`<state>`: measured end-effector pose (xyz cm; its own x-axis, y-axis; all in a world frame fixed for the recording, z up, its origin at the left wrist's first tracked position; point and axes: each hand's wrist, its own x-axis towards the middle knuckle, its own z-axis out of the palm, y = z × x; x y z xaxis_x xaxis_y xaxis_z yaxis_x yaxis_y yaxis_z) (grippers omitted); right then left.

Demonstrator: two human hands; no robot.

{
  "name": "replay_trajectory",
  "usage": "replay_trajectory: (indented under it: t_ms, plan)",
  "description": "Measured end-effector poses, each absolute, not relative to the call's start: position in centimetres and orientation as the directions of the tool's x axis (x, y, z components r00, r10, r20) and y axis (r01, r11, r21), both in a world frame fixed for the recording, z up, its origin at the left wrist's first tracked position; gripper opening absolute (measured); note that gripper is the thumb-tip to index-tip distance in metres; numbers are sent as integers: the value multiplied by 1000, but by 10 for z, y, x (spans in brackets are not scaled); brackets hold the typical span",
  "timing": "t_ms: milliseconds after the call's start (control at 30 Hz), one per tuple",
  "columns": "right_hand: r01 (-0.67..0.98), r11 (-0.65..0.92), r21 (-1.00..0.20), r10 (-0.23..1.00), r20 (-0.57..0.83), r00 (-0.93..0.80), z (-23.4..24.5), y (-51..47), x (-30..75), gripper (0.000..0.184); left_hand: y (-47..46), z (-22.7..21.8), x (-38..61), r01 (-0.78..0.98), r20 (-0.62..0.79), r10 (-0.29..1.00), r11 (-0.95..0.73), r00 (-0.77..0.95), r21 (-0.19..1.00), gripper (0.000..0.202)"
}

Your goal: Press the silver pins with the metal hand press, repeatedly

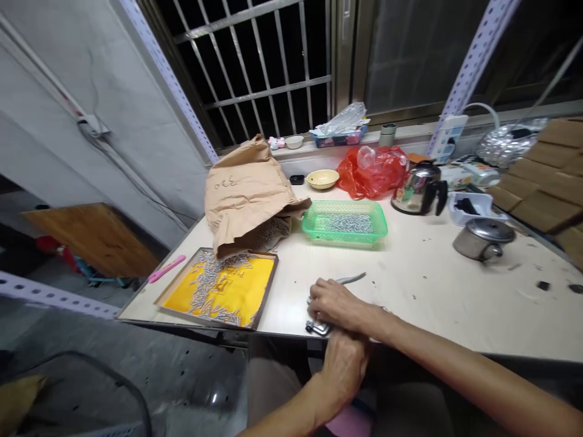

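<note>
At the table's front edge my right hand (337, 306) is closed, its fingers curled down over something I cannot make out. A slim grey curved handle (353, 279) sticks out past its knuckles on the far side. Just left of the fingers lies a small shiny metal piece (320, 328) with a black end, partly covered by the hand. My left hand (347, 358) comes up from below, at the edge, tucked against the underside of my right hand. Its fingers are hidden.
Left of my hands lies a shallow tray (268, 285) with a yellow bottom and many small metal pins. Behind it slumps a brown paper sack (248, 188). A green basket (314, 233) holds more pins. A kettle (414, 191) and lidded pot (478, 243) stand right.
</note>
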<state>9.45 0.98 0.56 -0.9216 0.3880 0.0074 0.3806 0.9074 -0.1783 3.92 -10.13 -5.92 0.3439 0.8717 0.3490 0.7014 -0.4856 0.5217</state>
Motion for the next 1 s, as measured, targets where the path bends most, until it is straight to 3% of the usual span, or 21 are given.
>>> replay_trajectory:
  t_ms: [67, 200, 300, 400, 500, 633, 800, 900, 1000]
  plan:
    - [292, 947, -135, 298, 25, -954, -3, 2, 80, 10, -115, -59, 31, 669, 371, 848, -528, 379, 523, 22]
    - [228, 968, -102, 237, 92, -967, -22, 0, 69, 9, -141, -41, -12, 644, 460, 808, -579, 368, 500, 21]
    - [221, 951, -217, 268, 219, -938, -24, 1, 73, 8, -145, -18, -74, 812, 423, 902, -307, 83, 496, 24]
    - [256, 893, -369, 404, 409, -819, -5, 7, 82, 12, -134, 1, -144, 922, 347, 920, 38, -183, 385, 27]
    - [321, 842, -434, 528, 538, -657, 24, 31, 99, 13, -122, 10, -192, 952, 167, 950, 227, -263, 208, 24]
    - [537, 773, -337, 608, 636, -476, 49, 91, 134, 15, -112, 11, -203, 966, -1, 966, 257, -257, 14, 21]
    - [737, 659, -149, 653, 600, -463, 52, 126, 167, 24, -99, 13, -191, 958, -82, 960, 255, -267, -132, 16]
    - [682, 690, -242, 689, 510, -515, 44, 91, 168, 22, -90, 17, -192, 957, -127, 956, 246, -265, -152, 17]
    - [575, 710, -408, 702, 333, -630, 26, 34, 159, 12, -83, 24, -191, 971, -47, 973, 220, -225, -90, 18]
